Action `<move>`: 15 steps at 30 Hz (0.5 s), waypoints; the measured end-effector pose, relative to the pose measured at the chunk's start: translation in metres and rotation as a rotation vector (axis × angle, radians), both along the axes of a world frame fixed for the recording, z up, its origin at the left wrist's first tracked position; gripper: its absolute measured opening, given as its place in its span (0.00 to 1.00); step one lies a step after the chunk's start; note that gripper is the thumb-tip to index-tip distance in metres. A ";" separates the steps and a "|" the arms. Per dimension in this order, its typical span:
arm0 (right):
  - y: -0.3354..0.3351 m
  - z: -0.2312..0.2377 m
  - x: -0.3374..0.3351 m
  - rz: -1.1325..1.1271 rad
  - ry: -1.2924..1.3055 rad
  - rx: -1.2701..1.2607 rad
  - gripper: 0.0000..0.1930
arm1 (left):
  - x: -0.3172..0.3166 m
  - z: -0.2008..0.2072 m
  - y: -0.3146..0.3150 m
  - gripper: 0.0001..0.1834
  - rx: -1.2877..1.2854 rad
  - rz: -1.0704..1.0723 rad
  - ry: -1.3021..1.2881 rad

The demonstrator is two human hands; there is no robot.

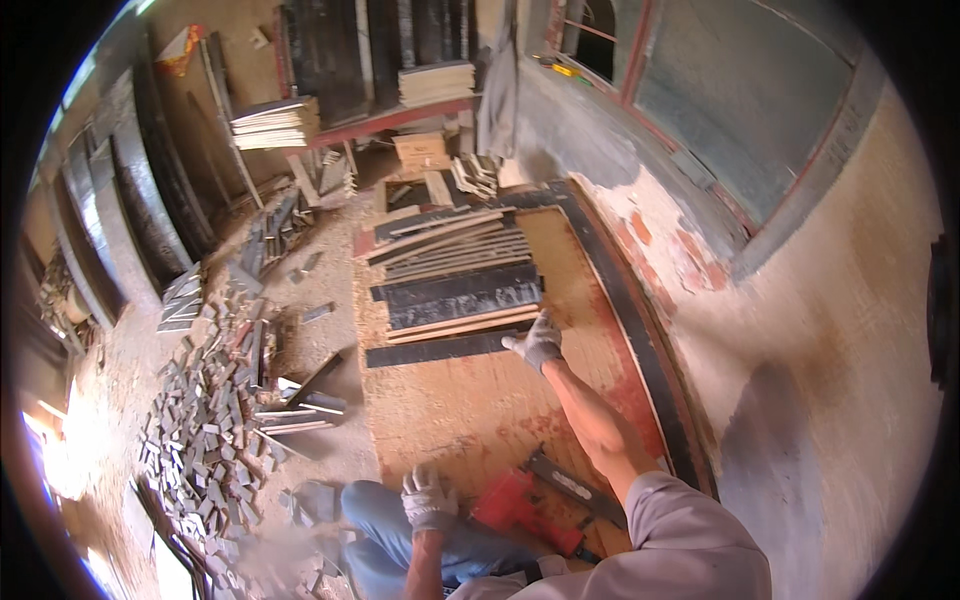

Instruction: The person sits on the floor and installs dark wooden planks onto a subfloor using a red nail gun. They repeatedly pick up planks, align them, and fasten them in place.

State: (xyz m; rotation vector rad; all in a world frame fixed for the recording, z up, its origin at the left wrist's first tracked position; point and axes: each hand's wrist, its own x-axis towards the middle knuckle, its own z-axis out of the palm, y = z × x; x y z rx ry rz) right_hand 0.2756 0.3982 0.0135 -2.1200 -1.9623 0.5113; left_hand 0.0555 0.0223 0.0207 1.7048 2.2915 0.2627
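My right hand [537, 342], in a pale glove, reaches to the right ends of a row of cut strips. Its thumb and fingers are spread, with the thumb at the end of the nearest black strip [435, 350] and the fingers beside the pale-edged wood strips [460, 326]. Behind these lie wider black boards [465, 295] and more narrow strips [460, 255]. My left hand [430, 497], gloved too, rests open on my bent leg. A red and black nail gun [508, 500] lies on the wooden board [450, 410] near my legs.
Dark offcuts [205, 435] are heaped on the floor to the left. Tall dark panels [140, 170] lean at the far left. Stacked boards [436, 84] sit on a red-edged bench [390, 120] at the back. A wall with a framed window [740, 110] borders the right.
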 end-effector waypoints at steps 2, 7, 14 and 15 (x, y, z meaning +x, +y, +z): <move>-0.016 -0.027 -0.023 0.042 -0.007 0.138 0.69 | -0.008 0.014 -0.004 0.37 -0.029 0.035 0.024; -0.047 -0.037 0.012 0.228 0.059 0.303 0.58 | -0.003 0.026 0.006 0.39 -0.031 0.022 -0.009; 0.007 0.001 -0.002 -0.094 0.060 -0.043 0.65 | 0.003 0.019 0.006 0.39 -0.087 0.015 -0.028; 0.001 -0.001 -0.006 -0.035 0.028 0.002 0.63 | 0.005 0.021 0.006 0.39 -0.102 0.029 -0.016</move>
